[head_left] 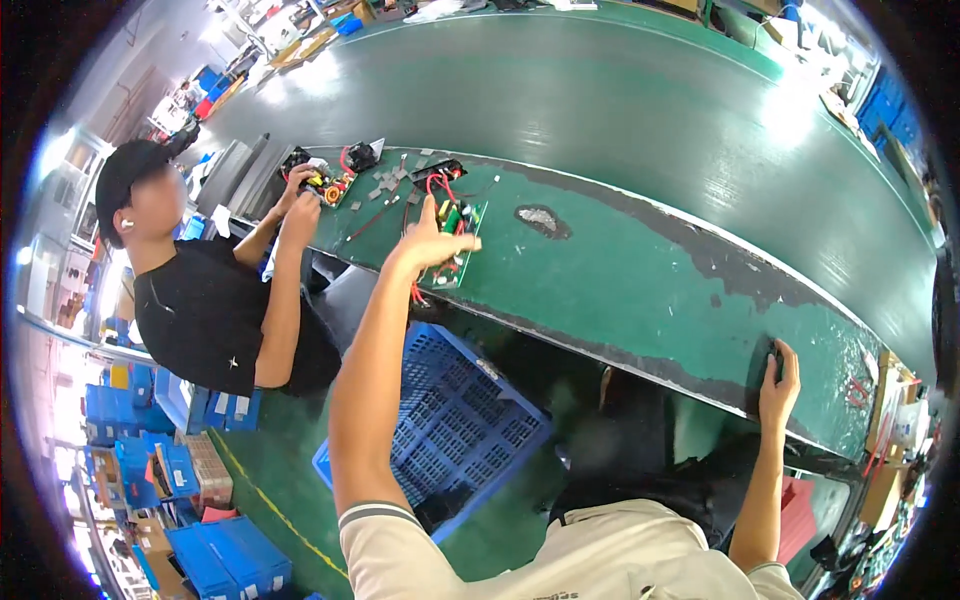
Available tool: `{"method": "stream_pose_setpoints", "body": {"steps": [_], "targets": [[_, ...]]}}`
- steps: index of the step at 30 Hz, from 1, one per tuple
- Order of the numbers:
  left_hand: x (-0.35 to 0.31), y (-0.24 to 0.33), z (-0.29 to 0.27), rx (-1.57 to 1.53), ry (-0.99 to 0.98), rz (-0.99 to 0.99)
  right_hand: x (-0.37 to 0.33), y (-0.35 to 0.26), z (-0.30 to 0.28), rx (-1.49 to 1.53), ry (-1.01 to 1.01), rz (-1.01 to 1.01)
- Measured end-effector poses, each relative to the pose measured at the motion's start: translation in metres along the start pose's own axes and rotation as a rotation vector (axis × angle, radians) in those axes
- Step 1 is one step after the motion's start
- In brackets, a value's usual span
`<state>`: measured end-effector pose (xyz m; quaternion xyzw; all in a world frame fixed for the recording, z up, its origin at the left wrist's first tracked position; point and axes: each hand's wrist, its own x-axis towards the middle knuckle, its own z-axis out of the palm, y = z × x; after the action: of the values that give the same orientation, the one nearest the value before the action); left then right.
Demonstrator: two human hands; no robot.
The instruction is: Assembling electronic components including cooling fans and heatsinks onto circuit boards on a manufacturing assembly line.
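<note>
My left hand (pixel 436 243) is stretched out over a green circuit board (pixel 466 262) on the bench, its thumb and index finger spread apart. Tall components and red wires stand on this board. The wires run to a small black part (pixel 440 174) just beyond it. How the other fingers touch the board is hidden. My right hand (pixel 780 385) rests at the bench's near edge on the right, thumb and fingers apart, beside a dark patch or shadow. It holds nothing that I can see.
At my left, a co-worker (pixel 210 290) handles another circuit board (pixel 328 187). Small grey pads (pixel 384 182) lie between the boards. A blue plastic crate (pixel 470 420) stands below the green bench (pixel 600 260). Beyond runs a wide green conveyor belt (pixel 560 90).
</note>
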<state>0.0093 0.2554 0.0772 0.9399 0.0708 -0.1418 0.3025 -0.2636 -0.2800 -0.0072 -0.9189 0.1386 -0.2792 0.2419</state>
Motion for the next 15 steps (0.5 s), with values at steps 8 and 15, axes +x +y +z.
{"method": "stream_pose_setpoints", "body": {"steps": [8,15], "targets": [[-0.047,0.080,0.039,-0.242,-0.030,0.160,-0.003,0.010,-0.006,-0.033,0.021,-0.016],[-0.100,0.110,0.119,0.300,0.162,0.295,-0.003,0.004,-0.007,-0.063,-0.006,0.023]]}}
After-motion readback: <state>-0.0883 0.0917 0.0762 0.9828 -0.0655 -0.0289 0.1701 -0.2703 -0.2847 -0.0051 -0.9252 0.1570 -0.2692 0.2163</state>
